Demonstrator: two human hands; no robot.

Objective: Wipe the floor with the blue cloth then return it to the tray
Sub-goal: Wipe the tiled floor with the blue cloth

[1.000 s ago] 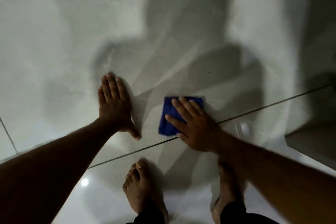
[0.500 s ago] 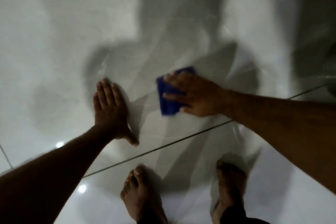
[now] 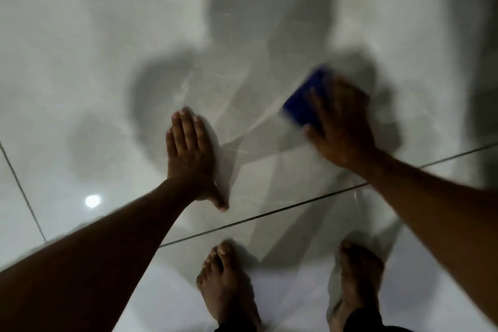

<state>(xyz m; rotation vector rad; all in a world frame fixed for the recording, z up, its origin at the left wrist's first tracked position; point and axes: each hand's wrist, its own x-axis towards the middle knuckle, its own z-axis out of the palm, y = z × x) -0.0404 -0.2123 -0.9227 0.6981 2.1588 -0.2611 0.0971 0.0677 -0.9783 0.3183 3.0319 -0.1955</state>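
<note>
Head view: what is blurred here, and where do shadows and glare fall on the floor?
Head view: the right hand and blue cloth are smeared by motion blur; the left hand, flat on the floor tiles, is sharper. Large soft shadows cover the tiles ahead of the hands. A small bright glare spot sits left of the left forearm. The scene is dim overall.
</note>
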